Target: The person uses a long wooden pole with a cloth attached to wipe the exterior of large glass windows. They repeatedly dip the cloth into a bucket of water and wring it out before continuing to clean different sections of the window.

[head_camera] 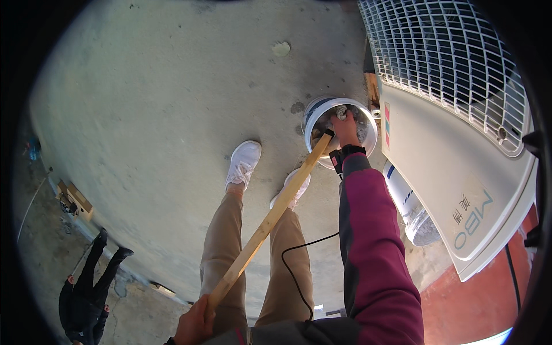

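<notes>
My left hand [196, 321] is closed around the near end of a long wooden stick [263, 230]. The stick slants up and to the right, and its dark-tipped far end is over a white plastic bucket [311, 140]. My right hand [346, 129] reaches into that bucket, fingers on a crumpled whitish wad [341, 112], perhaps cloth or paper. Greyish contents lie inside the bucket, partly hidden by my hand. A dark band with a small box and a black cable is on my right wrist.
Right of the bucket stands a white air-conditioner outdoor unit [431, 142] with a wire grille [444, 56]. Another white bucket [403, 189] lies partly behind it. A dry leaf [281, 48] rests on the concrete floor [172, 108]. A person in dark clothing [86, 293] and a cardboard box [79, 198] are at lower left.
</notes>
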Action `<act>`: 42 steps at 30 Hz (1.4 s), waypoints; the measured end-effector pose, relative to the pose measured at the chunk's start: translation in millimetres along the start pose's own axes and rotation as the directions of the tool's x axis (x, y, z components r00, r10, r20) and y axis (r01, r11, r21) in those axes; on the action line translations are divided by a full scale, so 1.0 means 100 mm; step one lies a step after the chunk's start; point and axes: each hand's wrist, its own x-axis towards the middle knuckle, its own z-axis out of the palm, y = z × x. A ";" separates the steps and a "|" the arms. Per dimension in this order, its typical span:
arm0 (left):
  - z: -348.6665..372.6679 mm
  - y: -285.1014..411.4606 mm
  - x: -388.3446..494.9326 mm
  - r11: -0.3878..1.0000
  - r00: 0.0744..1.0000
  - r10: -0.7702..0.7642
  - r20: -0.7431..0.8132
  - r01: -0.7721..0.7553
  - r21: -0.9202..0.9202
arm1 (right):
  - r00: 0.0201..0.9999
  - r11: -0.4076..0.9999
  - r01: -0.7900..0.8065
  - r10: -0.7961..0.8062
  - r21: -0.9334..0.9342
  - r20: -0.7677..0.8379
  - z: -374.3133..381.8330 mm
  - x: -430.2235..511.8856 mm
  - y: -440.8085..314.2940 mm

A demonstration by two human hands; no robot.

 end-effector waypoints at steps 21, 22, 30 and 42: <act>0.00 -0.02 0.01 0.980 0.986 0.162 -0.038 -0.165 -0.108 | 0.999 0.333 -0.043 0.036 0.942 0.033 -1.40 -1.27 -0.65; 0.02 -0.04 0.03 0.980 0.986 0.166 -0.030 -0.169 -0.107 | 0.990 0.416 -0.049 0.138 0.908 -0.009 -1.32 -1.20 -0.66; 0.03 -0.12 0.05 0.987 0.987 0.154 -0.036 -0.155 -0.049 | 0.911 0.822 0.375 -0.413 -0.429 0.004 -0.47 -0.80 -0.41; 0.08 -0.16 0.07 0.993 0.996 0.088 0.001 -0.088 -0.082 | 0.972 0.901 0.031 -0.128 -0.433 -0.196 -0.44 -0.10 -0.08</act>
